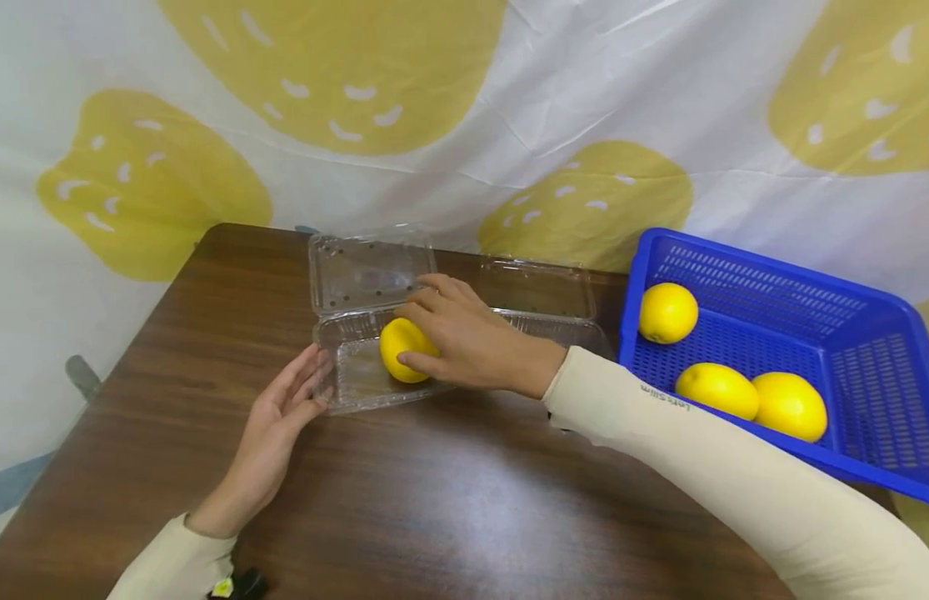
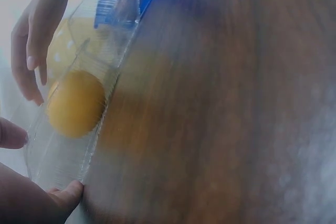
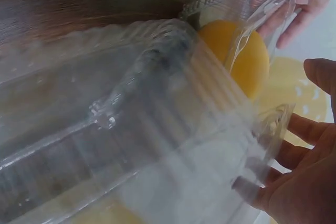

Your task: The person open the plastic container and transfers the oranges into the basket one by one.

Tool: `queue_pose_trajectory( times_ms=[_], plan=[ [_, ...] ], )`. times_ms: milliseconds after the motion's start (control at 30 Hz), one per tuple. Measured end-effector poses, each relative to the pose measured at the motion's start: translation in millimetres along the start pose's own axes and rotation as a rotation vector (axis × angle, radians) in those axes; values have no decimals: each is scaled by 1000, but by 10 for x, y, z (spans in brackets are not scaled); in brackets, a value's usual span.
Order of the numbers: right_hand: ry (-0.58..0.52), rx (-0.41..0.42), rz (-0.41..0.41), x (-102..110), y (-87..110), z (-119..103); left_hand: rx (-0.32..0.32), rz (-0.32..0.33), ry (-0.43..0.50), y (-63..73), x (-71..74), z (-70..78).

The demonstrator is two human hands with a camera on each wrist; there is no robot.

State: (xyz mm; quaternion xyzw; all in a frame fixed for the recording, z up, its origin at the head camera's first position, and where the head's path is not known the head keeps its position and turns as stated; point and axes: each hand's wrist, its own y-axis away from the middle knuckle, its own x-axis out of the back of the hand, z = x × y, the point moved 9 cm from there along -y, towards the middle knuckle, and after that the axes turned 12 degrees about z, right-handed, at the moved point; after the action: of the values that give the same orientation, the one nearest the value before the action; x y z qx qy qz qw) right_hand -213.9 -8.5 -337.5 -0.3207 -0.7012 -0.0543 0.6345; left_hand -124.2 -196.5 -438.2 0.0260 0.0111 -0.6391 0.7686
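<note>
A round yellow citrus fruit [image 1: 404,350] sits inside a clear plastic clamshell container [image 1: 359,375], whose lid [image 1: 370,271] lies folded open behind it. My left hand [image 1: 287,408] rests against the container's left end. In the left wrist view its thumb [image 2: 67,195] touches the front corner, with a fingertip [image 2: 13,135] at the opposite side. My right hand [image 1: 467,337] hovers by the fruit, overlapping it in the head view. The left wrist view shows a gap between those fingers and the fruit [image 2: 76,103]. Right-hand fingers are spread in the right wrist view [image 3: 299,156].
Another clear container [image 1: 565,332], its lid [image 1: 539,287] also folded back, stands to the right, partly hidden by my right forearm. A blue plastic basket [image 1: 876,292] with 3 yellow fruits [image 1: 668,312] is at the right. Behind the brown table [image 1: 434,483] hangs a patterned white cloth [image 1: 404,183].
</note>
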Motion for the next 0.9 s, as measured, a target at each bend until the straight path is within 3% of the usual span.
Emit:
queue_pose_trajectory(
  times_ms=[333,900],
  plan=[
    [3,18,-61,-254,-141,-136,-10,9,17,35,42,-6],
    [4,-5,-148,-406,-210,-192,-15,-12,6,4,-9,17]
  ],
)
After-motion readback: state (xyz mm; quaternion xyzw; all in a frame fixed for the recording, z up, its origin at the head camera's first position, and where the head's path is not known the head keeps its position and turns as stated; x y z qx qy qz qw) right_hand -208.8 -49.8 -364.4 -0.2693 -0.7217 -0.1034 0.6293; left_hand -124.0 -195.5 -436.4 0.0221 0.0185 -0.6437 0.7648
